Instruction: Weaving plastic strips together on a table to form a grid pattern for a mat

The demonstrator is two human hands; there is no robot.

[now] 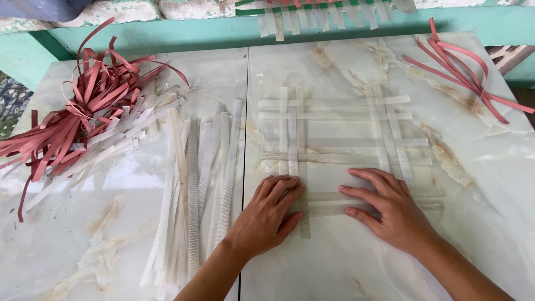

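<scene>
A loose grid of translucent white plastic strips (334,142) lies woven flat on the pale marble table (345,61). My left hand (270,212) presses down on the lower left crossing, fingers curled over the vertical strips. My right hand (384,206) lies flat, fingers spread, on the lowest horizontal strips at the grid's bottom right. Neither hand lifts a strip; both rest on the weave.
A row of loose white strips (192,184) lies left of the grid. A tangled heap of red strips (89,106) with more white ones sits at the far left. Several red strips (462,72) lie at the back right. A partly woven piece (317,14) hangs at the far edge.
</scene>
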